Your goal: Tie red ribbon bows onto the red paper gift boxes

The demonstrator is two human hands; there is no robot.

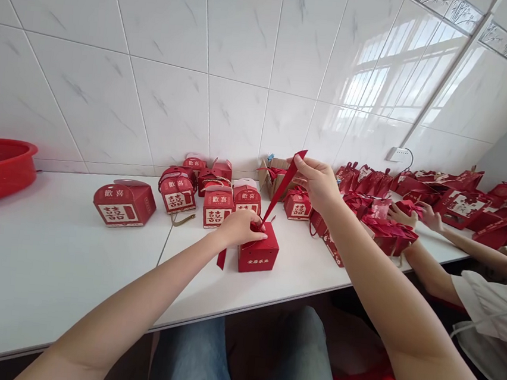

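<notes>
A small red gift box (258,256) with pale lettering on its front stands near the table's front edge. From its top a red ribbon (280,186) rises at a slant. My right hand (317,181) pinches the ribbon's upper end between thumb and fingers, well above the box. Bent over the top of the box, my left hand (244,231) has thumb and fingers closed at the base of the ribbon; the exact hold is partly hidden. The ribbon's other tail hangs beside the box's left side.
Several red gift boxes (218,207) stand behind, one (124,204) apart at left. A red plastic basin (1,175) sits far left on the white table (49,266). At right, another person's hands (406,215) work among many red boxes and bags (462,204). A tiled wall closes the back.
</notes>
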